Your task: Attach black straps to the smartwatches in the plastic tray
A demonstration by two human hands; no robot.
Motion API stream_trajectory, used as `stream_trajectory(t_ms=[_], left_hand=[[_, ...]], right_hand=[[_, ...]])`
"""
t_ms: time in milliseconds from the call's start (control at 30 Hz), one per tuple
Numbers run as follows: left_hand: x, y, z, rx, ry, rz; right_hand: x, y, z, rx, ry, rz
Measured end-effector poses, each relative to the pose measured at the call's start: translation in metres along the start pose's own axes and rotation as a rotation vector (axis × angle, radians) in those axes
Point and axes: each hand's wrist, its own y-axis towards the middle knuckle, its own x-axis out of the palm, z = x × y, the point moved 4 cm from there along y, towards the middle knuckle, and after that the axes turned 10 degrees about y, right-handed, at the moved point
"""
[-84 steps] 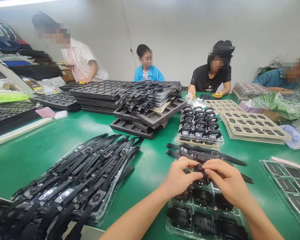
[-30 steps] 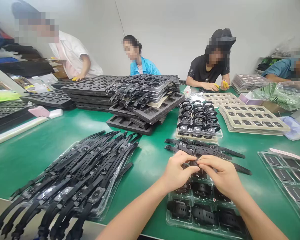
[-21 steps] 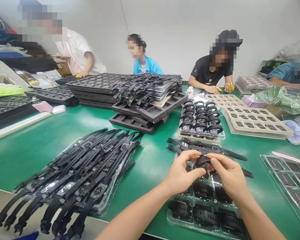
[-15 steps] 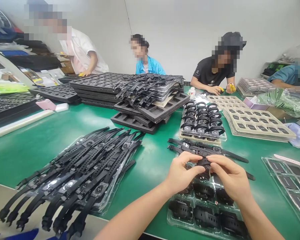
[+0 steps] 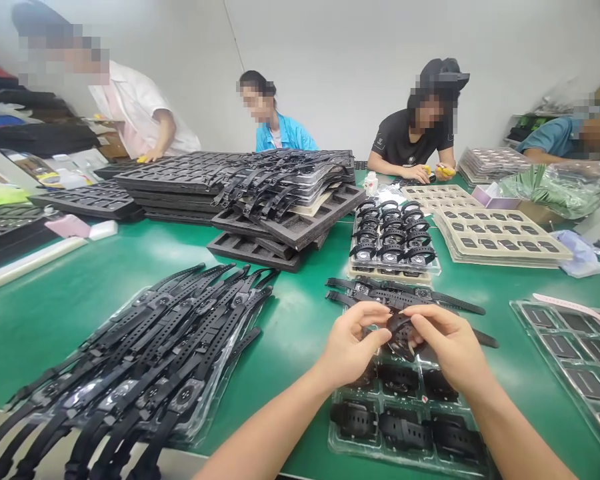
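Closely, a black watch [image 5: 401, 329] between left hand [image 5: 349, 343] and right hand [image 5: 447, 341]

Head view looks forward, down; hands [image 5: 353, 341] near.

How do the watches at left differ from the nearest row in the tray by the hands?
The left watches have straps stretched out; the nearest row has straps curled. The left watches' straps overlap; the nearest row sits in the tray, one per compartment. Both have black straps.
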Motion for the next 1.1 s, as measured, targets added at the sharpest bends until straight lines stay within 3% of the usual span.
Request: stream_trajectory(t_ms=[67, 200, 267, 433, 733, 1100], left_hand=[[-0.003, 0.000, 0.002, 0.176, 0.194, 0.078], [-0.002, -0.008, 0.013, 0.726, 0.625, 0.209], [0.000, -0.012, 0.016, 0.850, 0.766, 0.219], [0.005, -0.012, 0.021, 0.897, 0.961, 0.151], [0.000, -0.010, 0.010, 0.792, 0.823, 0.057], [-0.003, -0.009, 0.029, 0.943, 0.841, 0.206]], right_hand=[[0.004, -0.002, -0.001, 0.012, 0.004, -0.017], [0.015, -0.007, -0.004, 0.010, -0.104, -0.119], [0.018, -0.008, -0.005, 0.006, -0.169, -0.141], [0.017, -0.006, -0.005, 0.007, -0.233, -0.128], [0.016, -0.005, -0.010, -0.028, -0.227, -0.125], [0.013, -0.009, -0.013, -0.033, -0.099, -0.074]])
